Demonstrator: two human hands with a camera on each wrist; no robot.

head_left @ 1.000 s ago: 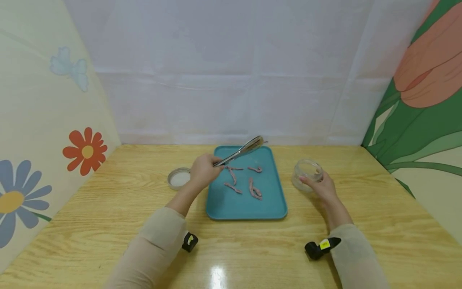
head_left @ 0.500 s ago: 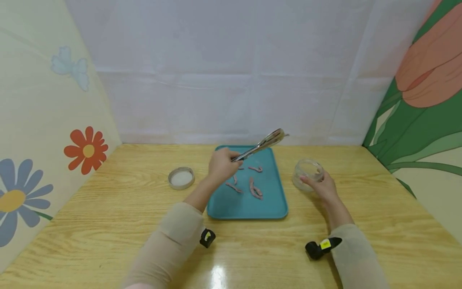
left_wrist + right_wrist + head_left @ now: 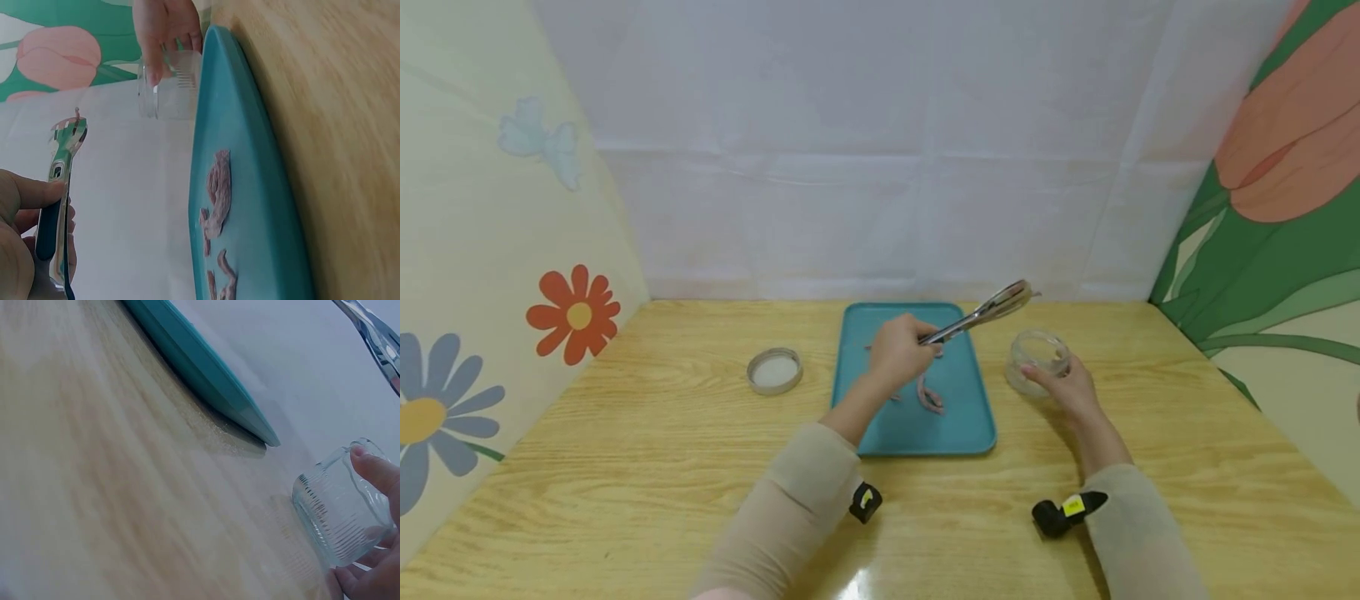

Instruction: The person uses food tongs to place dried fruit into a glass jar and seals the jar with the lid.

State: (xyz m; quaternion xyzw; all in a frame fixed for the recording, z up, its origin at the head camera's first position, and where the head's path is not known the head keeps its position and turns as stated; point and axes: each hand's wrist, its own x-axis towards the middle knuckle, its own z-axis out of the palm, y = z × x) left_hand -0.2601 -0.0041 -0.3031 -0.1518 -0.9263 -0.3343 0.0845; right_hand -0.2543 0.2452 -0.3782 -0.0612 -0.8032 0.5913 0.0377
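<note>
My left hand [image 3: 901,354] grips a pair of metal tongs [image 3: 977,315] above the blue tray [image 3: 917,437]. A thin pinkish strip [image 3: 77,112] pokes from the tongs' tip; most of it is hidden between the arms. Those tips hang above and slightly left of a clear glass jar [image 3: 331,512], which stands upright on the table. Thumb and fingers of my right hand [image 3: 1075,390] curl round the jar's side. Several wrinkled pinkish meat-like strips [image 3: 219,187] lie on the tray, some covered by my left hand in the head view.
Left of the tray lies a round lid [image 3: 774,372] with a white inside. The wooden table [image 3: 700,492] runs back to a white cloth wall [image 3: 880,167]. Flower-patterned panels stand on both sides. Each wrist wears a small black camera.
My left hand has carried the tongs rightward across the tray toward the jar, rising and then dipping a little. The right hand and jar have stayed in place.
</note>
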